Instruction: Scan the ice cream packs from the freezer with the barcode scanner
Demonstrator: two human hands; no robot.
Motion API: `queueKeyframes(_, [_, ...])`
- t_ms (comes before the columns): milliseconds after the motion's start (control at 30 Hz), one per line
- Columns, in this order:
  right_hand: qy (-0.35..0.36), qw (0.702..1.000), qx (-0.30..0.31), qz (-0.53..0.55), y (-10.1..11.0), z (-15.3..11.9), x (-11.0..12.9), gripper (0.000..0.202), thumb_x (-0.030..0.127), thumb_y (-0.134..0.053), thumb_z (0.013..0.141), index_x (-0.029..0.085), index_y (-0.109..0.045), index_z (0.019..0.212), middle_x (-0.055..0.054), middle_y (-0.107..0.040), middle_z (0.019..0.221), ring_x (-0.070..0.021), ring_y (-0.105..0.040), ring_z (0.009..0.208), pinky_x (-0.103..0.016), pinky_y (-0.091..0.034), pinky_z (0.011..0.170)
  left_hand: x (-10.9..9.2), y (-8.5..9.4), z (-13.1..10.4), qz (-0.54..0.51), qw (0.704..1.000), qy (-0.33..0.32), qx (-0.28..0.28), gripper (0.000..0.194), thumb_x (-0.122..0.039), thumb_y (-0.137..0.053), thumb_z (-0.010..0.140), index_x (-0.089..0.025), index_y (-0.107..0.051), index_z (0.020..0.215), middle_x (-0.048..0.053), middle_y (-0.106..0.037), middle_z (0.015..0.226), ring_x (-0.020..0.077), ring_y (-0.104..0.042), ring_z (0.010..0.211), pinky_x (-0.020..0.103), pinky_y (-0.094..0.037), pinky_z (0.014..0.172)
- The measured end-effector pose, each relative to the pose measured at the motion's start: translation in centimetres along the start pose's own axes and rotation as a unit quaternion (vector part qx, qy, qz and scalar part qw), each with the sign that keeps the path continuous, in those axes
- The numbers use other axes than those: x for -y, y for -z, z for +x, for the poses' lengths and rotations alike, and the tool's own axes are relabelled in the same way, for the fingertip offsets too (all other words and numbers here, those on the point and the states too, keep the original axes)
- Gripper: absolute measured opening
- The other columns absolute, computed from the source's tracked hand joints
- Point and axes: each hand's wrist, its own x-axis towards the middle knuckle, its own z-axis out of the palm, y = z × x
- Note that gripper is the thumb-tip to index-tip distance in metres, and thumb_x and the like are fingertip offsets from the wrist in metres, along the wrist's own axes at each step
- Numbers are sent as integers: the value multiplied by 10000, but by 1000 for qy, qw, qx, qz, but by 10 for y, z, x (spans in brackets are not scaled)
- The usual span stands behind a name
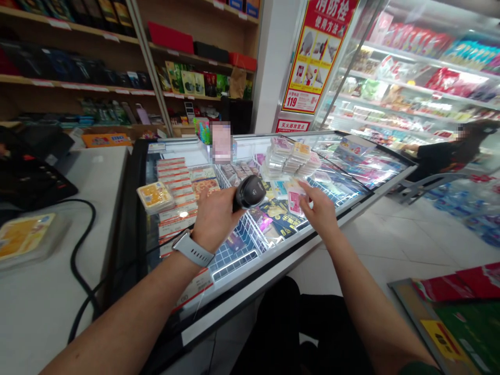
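My left hand (219,213), with a grey watch (193,249) on its wrist, is wrapped around a black handheld barcode scanner (250,191). The scanner's rounded head is over the chest freezer and turned toward my right hand (320,208). Between my right thumb and fingers is a clear plastic pack with a pink label (295,202), tilted above the freezer's glass. Just beyond it, stacks of clear plastic packs (287,156) rest on the glass. To the left, a pack with yellow contents (155,196) lies on a row of red-and-white price labels (174,179).
The chest freezer (219,336) stretches across in front of me. On its left is a grey counter (91,182) with a black cable (84,229) and another yellow pack (25,237). A person (441,151) sits at far right, near lit refrigerated shelves (414,88).
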Motion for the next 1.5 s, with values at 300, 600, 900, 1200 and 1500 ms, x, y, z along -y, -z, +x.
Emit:
queueKeyframes(300, [-54, 998, 22, -31, -15, -11, 7, 385, 397, -466, 927, 219, -543, 1259, -61, -703, 1016, -219, -665, 857, -312, -498, 707, 0, -1, -1, -14, 1000, 3, -3, 250, -388, -579, 837, -189, -621, 983, 94, -709, 971, 283, -639, 939, 483, -346, 991])
queueKeyframes(600, [-35, 999, -3, -28, -19, -28, 11, 513, 279, -428, 904, 197, -413, 1410, -108, -658, 1183, -245, -649, 976, -362, -528, 798, 0, -1, -1, -22, 1000, 7, 7, 217, -365, -586, 830, -194, -617, 960, 88, -709, 970, 285, -641, 932, 501, -335, 1002])
queueKeyframes(900, [-97, 994, -12, 39, -35, -39, 12, 337, 368, -460, 931, 182, -597, 1176, -101, -687, 1055, -196, -636, 726, -367, -526, 771, -2, -7, -1, -8, 1000, 3, 25, 206, -370, -576, 833, -197, -603, 941, 83, -708, 968, 274, -642, 928, 470, -345, 992])
queueKeyframes(1200, [-115, 990, -3, 82, -36, -40, 11, 403, 294, -393, 928, 165, -468, 1303, -151, -621, 1213, -207, -648, 796, -395, -532, 791, -6, -11, -1, -5, 999, -8, 31, 236, -408, -540, 860, -194, -606, 934, 88, -712, 922, 278, -651, 922, 476, -355, 987])
queueKeyframes(1500, [-201, 972, -38, 115, -38, -40, 5, 321, 461, -492, 902, 203, -596, 1063, -67, -679, 907, -210, -659, 788, -336, -549, 679, -2, -9, -1, -35, 999, -9, 33, 207, -333, -594, 821, -195, -619, 972, 85, -710, 961, 289, -641, 958, 490, -360, 995])
